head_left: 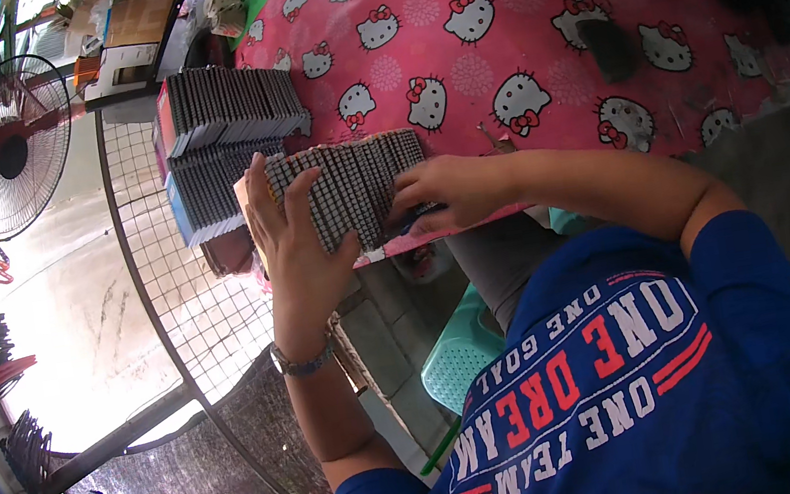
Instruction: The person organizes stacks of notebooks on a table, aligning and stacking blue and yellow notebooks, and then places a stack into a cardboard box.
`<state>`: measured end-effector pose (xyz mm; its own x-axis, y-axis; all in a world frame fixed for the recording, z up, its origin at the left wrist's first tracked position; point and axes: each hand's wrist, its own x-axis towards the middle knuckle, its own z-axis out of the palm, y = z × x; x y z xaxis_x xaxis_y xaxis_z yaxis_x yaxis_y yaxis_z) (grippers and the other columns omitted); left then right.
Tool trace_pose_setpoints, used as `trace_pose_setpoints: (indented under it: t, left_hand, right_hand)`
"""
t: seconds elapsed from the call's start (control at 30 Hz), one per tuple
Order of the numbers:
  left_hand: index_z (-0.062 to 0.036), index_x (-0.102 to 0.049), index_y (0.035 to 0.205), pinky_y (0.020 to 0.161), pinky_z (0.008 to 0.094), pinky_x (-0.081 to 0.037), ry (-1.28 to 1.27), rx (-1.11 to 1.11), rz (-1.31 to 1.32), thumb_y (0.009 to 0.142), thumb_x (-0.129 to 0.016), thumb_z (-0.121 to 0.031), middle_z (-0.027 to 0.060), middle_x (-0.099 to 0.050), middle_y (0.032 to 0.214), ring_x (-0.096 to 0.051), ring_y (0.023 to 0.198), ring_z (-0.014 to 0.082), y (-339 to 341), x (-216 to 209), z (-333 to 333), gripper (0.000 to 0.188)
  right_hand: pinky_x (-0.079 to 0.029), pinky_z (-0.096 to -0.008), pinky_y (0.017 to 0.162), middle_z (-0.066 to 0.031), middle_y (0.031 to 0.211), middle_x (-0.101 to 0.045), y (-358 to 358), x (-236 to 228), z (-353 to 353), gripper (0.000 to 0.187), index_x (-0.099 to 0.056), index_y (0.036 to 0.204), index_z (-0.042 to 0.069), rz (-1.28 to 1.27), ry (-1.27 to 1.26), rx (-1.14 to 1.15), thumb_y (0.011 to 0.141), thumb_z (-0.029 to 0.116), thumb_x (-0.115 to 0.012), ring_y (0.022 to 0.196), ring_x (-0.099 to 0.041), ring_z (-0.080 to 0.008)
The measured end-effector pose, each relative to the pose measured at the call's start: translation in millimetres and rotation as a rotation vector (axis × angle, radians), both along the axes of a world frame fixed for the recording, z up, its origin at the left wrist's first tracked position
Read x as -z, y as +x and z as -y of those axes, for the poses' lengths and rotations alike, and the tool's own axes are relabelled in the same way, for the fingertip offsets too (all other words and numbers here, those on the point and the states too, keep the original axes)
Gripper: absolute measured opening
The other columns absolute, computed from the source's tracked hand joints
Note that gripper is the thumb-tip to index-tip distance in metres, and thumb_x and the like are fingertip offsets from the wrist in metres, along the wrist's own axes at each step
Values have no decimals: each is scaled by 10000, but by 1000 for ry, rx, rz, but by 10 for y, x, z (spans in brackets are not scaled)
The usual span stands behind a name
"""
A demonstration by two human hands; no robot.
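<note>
A thick row of spiral-bound notebooks (346, 188) lies at the near left edge of the table, its dark coils facing up in close lines. My left hand (286, 222) grips the left end, fingers spread over the coils and thumb reaching along the near side. At the row's right end, my right hand (443, 192) has its fingers curled against the last notebooks; its fingertips are partly hidden. Just beyond and left of my left hand stand two more bundles of spiral notebooks, a far bundle (233, 103) and a nearer bundle (211, 197).
A pink cloth with cat faces (427, 45) covers the table. A dark object (608, 50) lies on its right part. Boxes (140, 15) crowd the far left corner. A fan (13, 149) and wire mesh (156, 200) stand leftward. Below is a green stool (460, 349).
</note>
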<state>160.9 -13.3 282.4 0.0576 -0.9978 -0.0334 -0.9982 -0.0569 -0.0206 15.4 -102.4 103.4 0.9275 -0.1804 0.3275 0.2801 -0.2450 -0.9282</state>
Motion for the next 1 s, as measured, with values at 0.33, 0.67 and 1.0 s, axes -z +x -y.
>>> trace_pose_setpoints:
  t: [0.33,0.67,1.0]
  left_hand:
    - [-164,-462,1289,1103,501,-344,-2,13,2,580,-788,-23,167,-140,1546,-230,1406,434,12,16,-2,793]
    - [-160,-460,1292,1096,508,-352,-13,24,-6,579,-778,-36,165,-143,1547,-234,1406,435,5,3,5,790]
    - [-158,-470,1286,1109,495,-341,-4,-7,-12,582,-786,-35,165,-144,1551,-224,1412,437,-12,-15,-7,782]
  right_hand:
    - [-353,-441,955,-77,1100,-545,-34,30,20,410,-614,1126,140,153,-316,221,744,245,-720,1123,-501,-271]
    - [-405,-421,905,-105,1070,-563,45,103,41,356,-634,1119,118,107,-211,152,792,244,-698,1076,-537,-289]
    - [-473,-392,858,-168,1085,-599,-29,173,45,367,-637,1144,44,182,-390,227,871,291,-644,1017,-596,-329]
